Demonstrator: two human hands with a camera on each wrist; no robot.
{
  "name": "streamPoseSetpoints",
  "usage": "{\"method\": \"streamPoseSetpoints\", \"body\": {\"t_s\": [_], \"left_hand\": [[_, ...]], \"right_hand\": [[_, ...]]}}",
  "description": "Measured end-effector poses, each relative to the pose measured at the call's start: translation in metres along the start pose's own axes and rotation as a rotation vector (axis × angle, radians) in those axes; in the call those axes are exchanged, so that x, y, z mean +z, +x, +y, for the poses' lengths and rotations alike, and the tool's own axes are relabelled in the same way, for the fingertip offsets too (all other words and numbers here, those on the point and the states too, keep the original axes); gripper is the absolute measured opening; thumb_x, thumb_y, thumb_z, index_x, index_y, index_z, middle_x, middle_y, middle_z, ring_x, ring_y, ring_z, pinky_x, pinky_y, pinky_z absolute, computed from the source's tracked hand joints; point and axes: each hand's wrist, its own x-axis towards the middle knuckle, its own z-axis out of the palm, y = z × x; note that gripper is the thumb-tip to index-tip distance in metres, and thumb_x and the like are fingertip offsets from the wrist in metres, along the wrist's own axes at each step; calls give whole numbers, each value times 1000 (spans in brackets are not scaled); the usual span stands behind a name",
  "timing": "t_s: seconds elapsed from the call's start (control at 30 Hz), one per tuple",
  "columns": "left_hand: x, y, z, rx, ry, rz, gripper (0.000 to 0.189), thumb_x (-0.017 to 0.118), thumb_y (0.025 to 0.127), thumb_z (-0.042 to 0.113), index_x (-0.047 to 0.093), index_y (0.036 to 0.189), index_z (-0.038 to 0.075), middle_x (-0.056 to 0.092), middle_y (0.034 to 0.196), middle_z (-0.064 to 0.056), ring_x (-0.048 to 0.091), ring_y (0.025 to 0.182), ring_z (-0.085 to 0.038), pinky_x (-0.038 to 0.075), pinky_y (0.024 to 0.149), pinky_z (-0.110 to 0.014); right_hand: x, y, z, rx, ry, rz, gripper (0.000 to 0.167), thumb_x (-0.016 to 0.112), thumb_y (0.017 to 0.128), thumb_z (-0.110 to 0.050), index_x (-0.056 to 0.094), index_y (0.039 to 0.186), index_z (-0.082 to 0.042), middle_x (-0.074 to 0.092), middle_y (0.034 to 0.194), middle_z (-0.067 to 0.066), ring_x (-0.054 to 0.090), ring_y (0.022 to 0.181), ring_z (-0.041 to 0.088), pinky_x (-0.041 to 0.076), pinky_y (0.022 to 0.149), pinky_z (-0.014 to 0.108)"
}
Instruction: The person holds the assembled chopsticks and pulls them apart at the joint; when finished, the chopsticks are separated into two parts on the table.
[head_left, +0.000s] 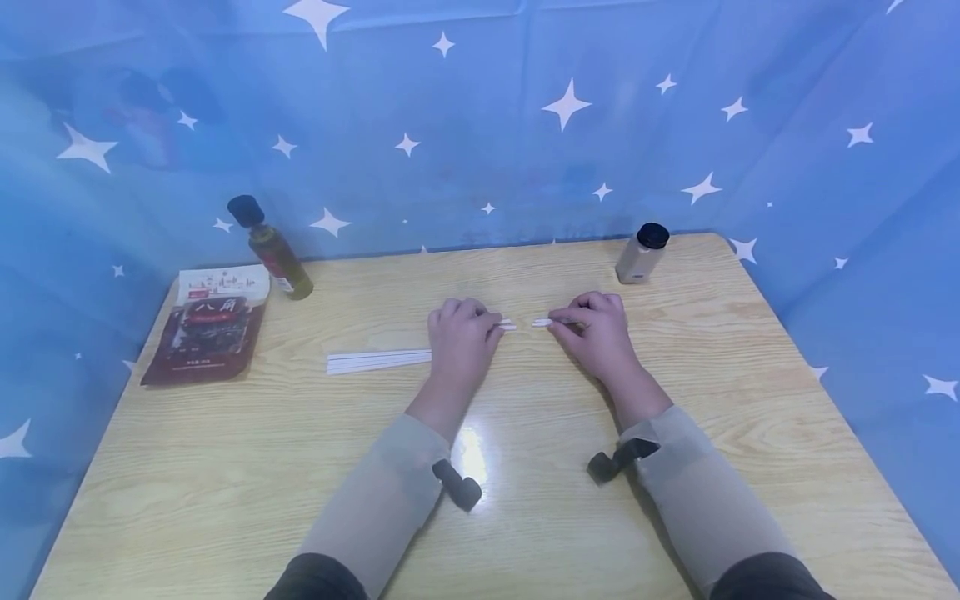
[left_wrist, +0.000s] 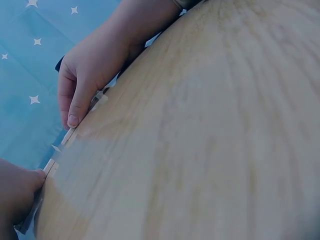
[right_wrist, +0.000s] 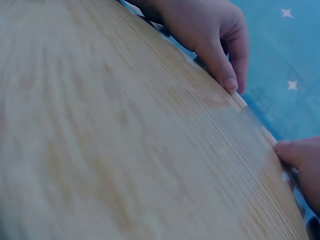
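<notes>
Near the middle of the table, my left hand (head_left: pixel 461 333) pinches thin white strips (head_left: pixel 508 326) between thumb and forefinger, their ends poking out to the right. Facing it, my right hand (head_left: pixel 597 332) pinches other white strips (head_left: pixel 541 322), whose ends point left. A small gap separates the two sets of ends. In the left wrist view the right hand (left_wrist: pixel 95 75) holds its strip (left_wrist: pixel 68 135) close over the tabletop. The right wrist view shows the left hand (right_wrist: pixel 210 40) with its strip (right_wrist: pixel 239 101). Fingers hide the rest of the held strips.
A row of long white strips (head_left: pixel 378 361) lies left of my left hand. Farther left are a dark red packet (head_left: pixel 206 329) and a dark-capped bottle (head_left: pixel 277 258). A black-lidded jar (head_left: pixel 640 257) stands beyond my right hand. A blue star-patterned curtain (head_left: pixel 480 125) hangs behind the table.
</notes>
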Motion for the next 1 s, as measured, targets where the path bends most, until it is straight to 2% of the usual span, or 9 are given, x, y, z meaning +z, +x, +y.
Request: {"method": "streamPoseSetpoints", "body": {"t_s": [0.3,0.43,0.63,0.83,1.0], "left_hand": [[-6,-1,0,-4,5,-80,24,71,104,39,80,122,26,73,121,4,58,117,-21,43,102,-46],[-11,-3,-1,4,-18,-90,28,67,106,41,79,123,23,72,122,2,57,118,-21,42,103,-45],[-19,-10,-13,23,-64,-29,26,67,105,36,80,121,18,73,119,-1,58,116,-23,43,101,-45],[-30,-18,-34,37,-74,64,19,66,103,18,82,113,15,75,110,-1,63,110,-25,46,96,-47],[-41,-27,-54,35,-89,101,17,69,99,12,82,111,13,75,108,-3,63,109,-27,46,95,-50]], "right_hand": [[6,0,-1,-68,9,20,23,89,90,-18,84,110,-7,67,110,17,51,107,41,35,97,60],[11,3,-3,-108,13,49,23,90,88,-18,83,108,-7,68,109,17,52,107,42,35,97,62],[27,12,-17,-147,6,59,20,88,89,-21,84,105,-10,70,108,14,53,105,41,36,93,63],[46,22,-42,-150,26,25,19,86,91,-24,84,105,-11,71,107,12,53,106,38,37,90,59],[62,27,-60,-185,41,16,16,85,92,-24,84,103,-13,71,107,11,54,107,37,38,91,59]]}}
